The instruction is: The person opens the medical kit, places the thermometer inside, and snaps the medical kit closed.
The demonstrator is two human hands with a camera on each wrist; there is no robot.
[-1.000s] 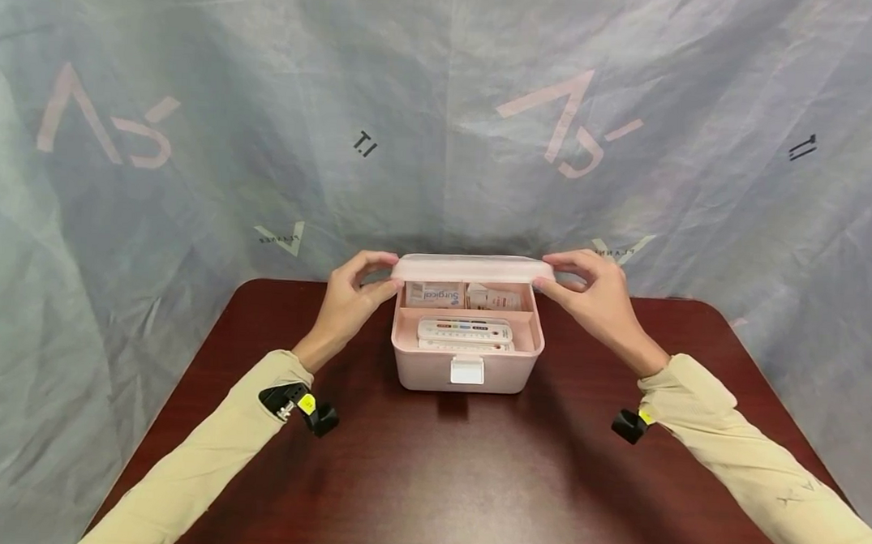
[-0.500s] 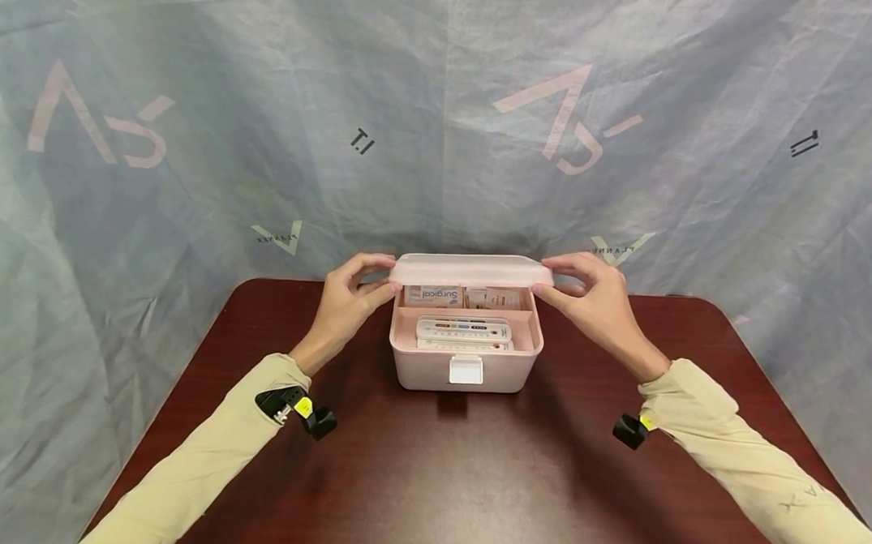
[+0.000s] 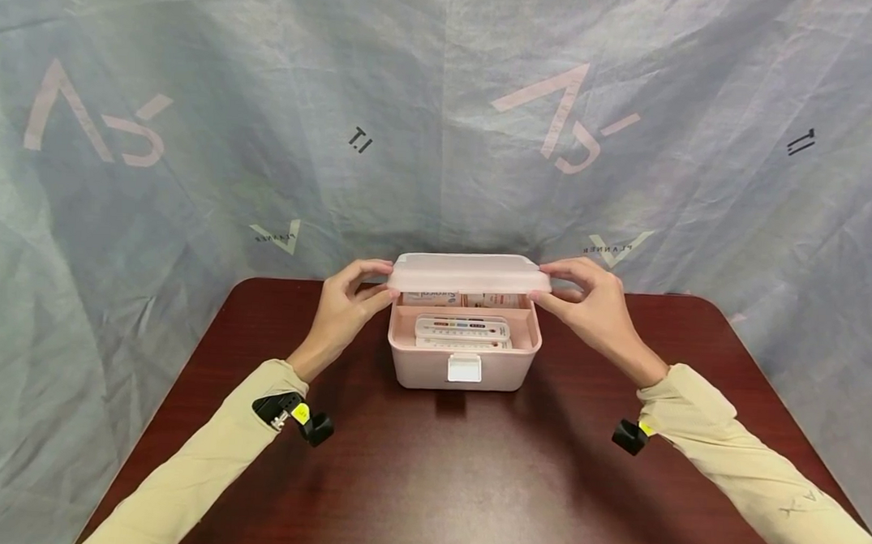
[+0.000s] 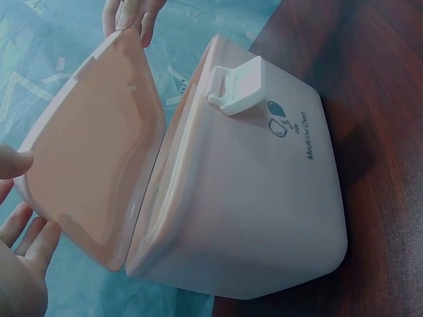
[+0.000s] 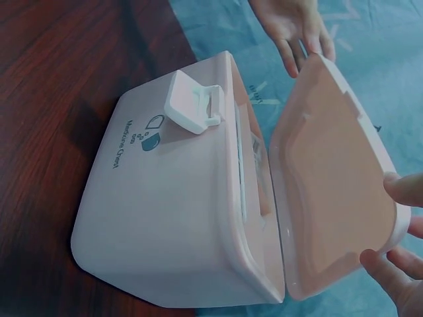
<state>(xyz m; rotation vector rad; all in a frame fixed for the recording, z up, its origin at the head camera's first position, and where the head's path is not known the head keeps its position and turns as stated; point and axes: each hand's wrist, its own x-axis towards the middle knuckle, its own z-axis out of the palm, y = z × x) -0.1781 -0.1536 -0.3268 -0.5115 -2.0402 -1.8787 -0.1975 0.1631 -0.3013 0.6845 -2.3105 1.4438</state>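
Note:
A pale pink medicine chest [image 3: 417,370] stands on the table, its hinged lid [image 3: 468,275] partly raised and tilted. My left hand [image 3: 342,310] pinches the lid's left corner between thumb and fingers. At the opposite corner, my right hand [image 3: 597,305] holds the lid in the same way. Thermometers in clear cases [image 3: 461,328] lie in the front compartment. Behind a divider are packets, one marked "Surgical" [image 3: 429,298], partly hidden by the lid. The white latch [image 4: 243,86] on the front is flipped outward in the left wrist view, below it the printed words "Medicine Chest".
The dark red-brown wooden table [image 3: 441,483] extends in front of the chest and to both sides. A grey printed cloth [image 3: 443,118] hangs behind the table and around its sides. Black wrist cameras are strapped over the cream sleeves [image 3: 202,448].
The lid has swung forward and down a little with both hands on it. It now covers more of the packets in the rear compartment. The chest stays in place.

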